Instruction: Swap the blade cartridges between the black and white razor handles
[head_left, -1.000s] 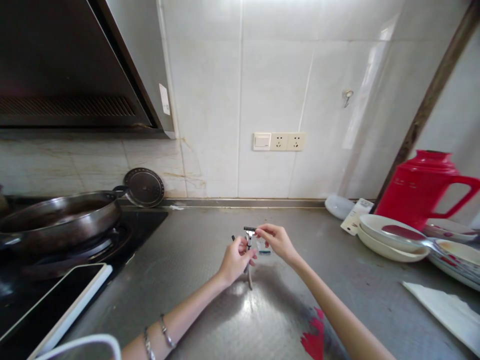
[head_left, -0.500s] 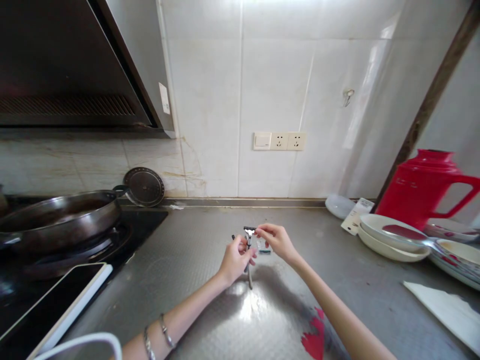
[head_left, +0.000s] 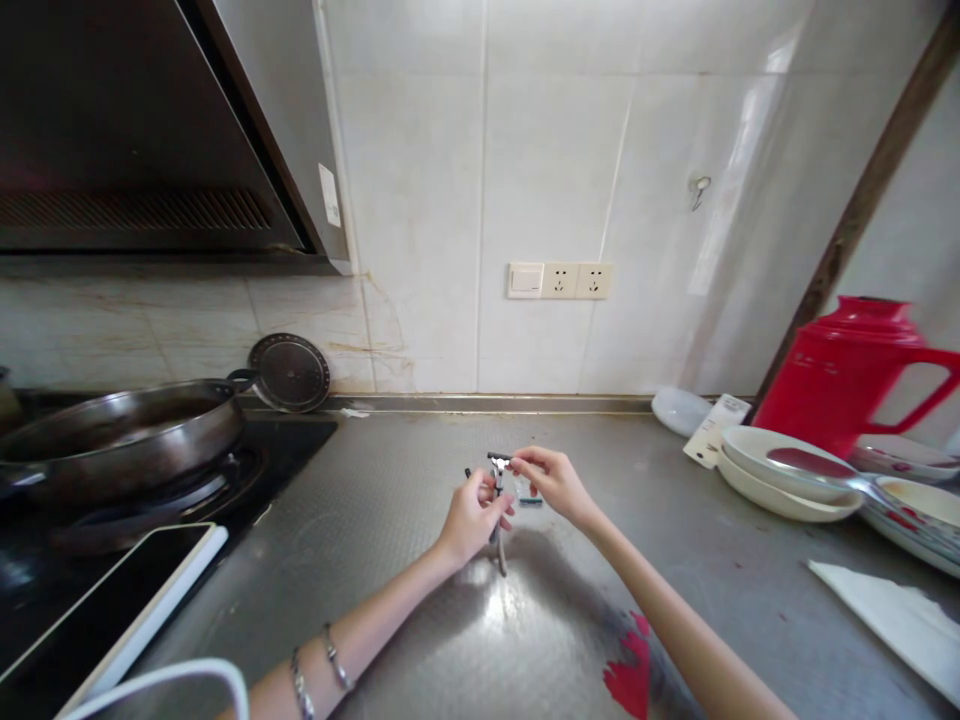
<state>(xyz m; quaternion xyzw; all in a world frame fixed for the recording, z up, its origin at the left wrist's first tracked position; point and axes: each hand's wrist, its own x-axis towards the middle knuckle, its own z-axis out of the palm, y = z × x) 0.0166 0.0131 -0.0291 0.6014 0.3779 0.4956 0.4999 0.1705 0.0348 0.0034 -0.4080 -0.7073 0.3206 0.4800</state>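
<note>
Over the middle of the counter, my left hand [head_left: 474, 515] is closed around the handle of a razor [head_left: 500, 485]. Its dark crosswise head is at the top, and a grey curved end hangs below my fingers. My right hand [head_left: 553, 482] pinches the right end of the razor head between thumb and fingertips. A short dark tip shows behind my left fingers; what it belongs to is hidden. Just beyond the hands, a small clear pack [head_left: 530, 497] with a dark strip lies on the steel counter [head_left: 390, 480].
At left are a wide pan [head_left: 127, 430] on a black cooktop [head_left: 292, 445], a round dark disc [head_left: 289, 372] and a white-edged phone-like device [head_left: 142, 600]. Bowls [head_left: 787, 490], a red jug [head_left: 840, 380] and white paper [head_left: 892, 620] are at right.
Hardly anything differs. Both hands keep their hold on the razor, and the view has shifted very slightly.
</note>
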